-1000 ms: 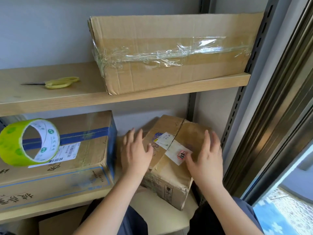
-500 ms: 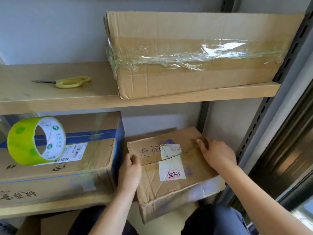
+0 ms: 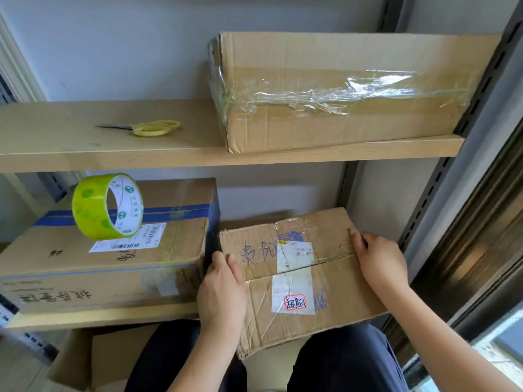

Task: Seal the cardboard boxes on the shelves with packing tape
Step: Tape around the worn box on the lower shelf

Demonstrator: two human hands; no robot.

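- Head view looked down at a two-tier shelving unit; landmark taken as the small box [image 3: 300,278], a worn cardboard box with white labels, blue handwriting and a red-framed sticker on its top.
- Small box lay on the lower shelf [image 3: 99,316], its near end overhanging the shelf edge above the person's lap; top flaps were closed, with a seam running across the middle.
- Left hand [image 3: 222,290] gripped the left edge of the small box, thumb on the top face, fingers wrapped down the side.
- Right hand [image 3: 379,261] gripped the right edge of the small box, fingers curled over the far right corner of the top.
- Left of the small box and just beside it stood the blue-striped box [image 3: 107,250], larger, bearing a barcode label and black characters; clear tape ran across its top.
- Tape roll [image 3: 106,206], yellow-green with a white core, stood on edge on top of the blue-striped box, well left of the small box; neither hand touched it.
- Above the small box, on the upper shelf [image 3: 198,158], sat the long box [image 3: 339,89], wrapped with wrinkled clear tape along its front face.
- Scissors [image 3: 147,128] with yellow handles lay flat on the upper shelf, up and left of the small box, blades pointing left.
- Below and left of the small box, more cardboard [image 3: 113,360] showed under the lower shelf.
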